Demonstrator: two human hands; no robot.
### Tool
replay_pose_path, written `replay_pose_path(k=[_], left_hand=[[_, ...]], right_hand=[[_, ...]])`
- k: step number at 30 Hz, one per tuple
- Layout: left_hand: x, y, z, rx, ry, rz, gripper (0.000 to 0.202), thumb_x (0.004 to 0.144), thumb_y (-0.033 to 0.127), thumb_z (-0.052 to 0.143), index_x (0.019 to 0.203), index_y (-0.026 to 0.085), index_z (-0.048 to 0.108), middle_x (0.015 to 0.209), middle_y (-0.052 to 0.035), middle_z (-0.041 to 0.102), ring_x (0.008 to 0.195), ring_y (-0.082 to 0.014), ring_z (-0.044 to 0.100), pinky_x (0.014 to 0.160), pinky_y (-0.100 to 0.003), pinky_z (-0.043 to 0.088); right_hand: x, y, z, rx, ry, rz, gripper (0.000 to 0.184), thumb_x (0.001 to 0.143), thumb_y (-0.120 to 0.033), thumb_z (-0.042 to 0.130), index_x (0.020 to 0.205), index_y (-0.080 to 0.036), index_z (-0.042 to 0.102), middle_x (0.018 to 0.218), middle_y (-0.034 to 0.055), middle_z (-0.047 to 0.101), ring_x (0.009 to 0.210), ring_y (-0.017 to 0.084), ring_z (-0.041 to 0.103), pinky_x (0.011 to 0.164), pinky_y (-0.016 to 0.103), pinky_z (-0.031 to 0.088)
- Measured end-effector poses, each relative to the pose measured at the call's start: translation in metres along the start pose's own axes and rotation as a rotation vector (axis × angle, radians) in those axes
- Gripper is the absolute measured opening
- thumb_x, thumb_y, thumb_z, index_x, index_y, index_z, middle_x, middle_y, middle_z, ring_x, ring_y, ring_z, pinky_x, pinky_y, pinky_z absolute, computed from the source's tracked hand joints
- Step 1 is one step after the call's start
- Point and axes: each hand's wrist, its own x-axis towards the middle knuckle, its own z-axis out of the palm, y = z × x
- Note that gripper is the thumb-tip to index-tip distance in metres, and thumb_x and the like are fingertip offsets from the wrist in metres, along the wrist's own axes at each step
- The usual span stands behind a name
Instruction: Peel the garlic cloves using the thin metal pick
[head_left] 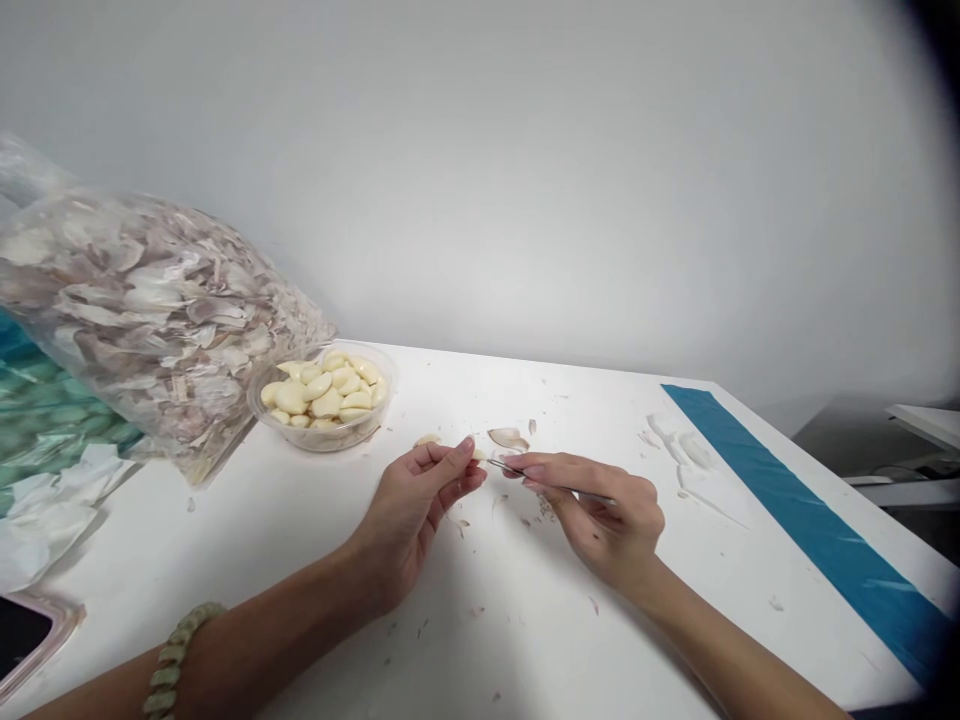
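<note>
My left hand (405, 515) pinches a pale garlic clove (478, 455) between thumb and fingers, just above the table. Most of the clove is hidden by the fingertips. In my right hand (611, 515) is a slim metal tool (498, 464), gripped like a pen, its tip at the clove's right end. Whether it is a small blade or tweezers I cannot tell. A curved piece of garlic skin (508, 438) lies just beyond the hands. Left of them, a clear plastic bowl (330, 440) holds several peeled cloves (328, 403).
A big clear bag of garlic skins (165, 310) leans at the back left, beside a green bag (52, 410) and crumpled white tissue (52, 510). Blue tape (795, 520) runs along the white table's (315, 620) right side. A phone-like object (34, 640) lies at front left.
</note>
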Motion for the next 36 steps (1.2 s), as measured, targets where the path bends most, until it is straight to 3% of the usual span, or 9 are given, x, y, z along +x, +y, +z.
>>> replay_pose_path(k=[7,12,18,21,26,29,36], left_hand=[[-0.003,0.001,0.0,0.021,-0.008,0.008,0.023,0.069,0.03,0.075,0.074,0.014,0.06,0.075,0.0018,0.058,0.071,-0.0055,0.06,0.074,-0.015,0.051],[-0.003,0.001,0.001,0.027,0.042,0.004,0.023,0.068,0.027,0.076,0.087,0.018,0.067,0.087,0.0011,0.063,0.074,-0.0058,0.061,0.075,-0.015,0.051],[-0.005,0.001,-0.001,0.071,-0.029,0.023,0.021,0.068,0.031,0.075,0.078,0.014,0.07,0.086,-0.0003,0.06,0.08,-0.0072,0.059,0.082,-0.017,0.049],[-0.006,0.0,-0.001,0.066,-0.019,0.023,0.02,0.067,0.03,0.076,0.077,0.014,0.07,0.084,0.0001,0.06,0.078,-0.0072,0.059,0.082,-0.018,0.049],[-0.004,0.0,0.002,0.059,-0.001,0.005,0.02,0.066,0.029,0.077,0.078,0.015,0.071,0.083,0.0002,0.063,0.076,-0.0073,0.061,0.081,-0.019,0.049],[-0.004,0.0,0.003,0.066,0.005,0.004,0.021,0.065,0.028,0.077,0.08,0.015,0.072,0.077,0.0002,0.064,0.074,-0.0074,0.061,0.079,-0.018,0.049],[-0.004,0.0,0.002,0.071,-0.011,0.018,0.02,0.064,0.026,0.078,0.08,0.016,0.072,0.072,0.0,0.066,0.072,-0.0078,0.062,0.076,-0.018,0.049]], right_hand=[[0.002,0.0,0.001,0.011,0.017,-0.068,0.053,0.075,0.012,0.052,0.111,-0.025,0.063,0.102,0.002,0.072,0.084,0.017,0.071,0.064,0.03,0.063],[0.001,0.001,0.0,-0.007,0.014,-0.08,0.053,0.075,0.012,0.052,0.112,-0.024,0.062,0.102,0.0023,0.072,0.085,0.017,0.07,0.066,0.031,0.063],[0.001,-0.001,0.0,-0.036,0.034,-0.02,0.046,0.076,0.009,0.053,0.107,-0.025,0.064,0.097,0.0019,0.073,0.082,0.018,0.071,0.067,0.032,0.062],[0.002,-0.003,0.0,-0.005,0.068,0.083,0.035,0.078,0.004,0.055,0.099,-0.022,0.065,0.093,0.0027,0.073,0.074,0.017,0.071,0.062,0.031,0.061],[0.007,-0.006,0.002,0.163,0.159,0.363,0.013,0.082,-0.008,0.059,0.084,-0.02,0.064,0.067,-0.0008,0.07,0.056,0.012,0.064,0.054,0.026,0.053],[0.009,-0.004,0.003,0.337,0.184,0.49,0.005,0.083,-0.015,0.062,0.082,-0.02,0.063,0.069,0.0002,0.07,0.05,0.009,0.058,0.05,0.025,0.047],[0.012,-0.003,0.003,0.583,0.191,0.733,0.009,0.081,-0.023,0.065,0.077,-0.019,0.059,0.071,0.0008,0.07,0.044,0.003,0.042,0.049,0.023,0.035]])
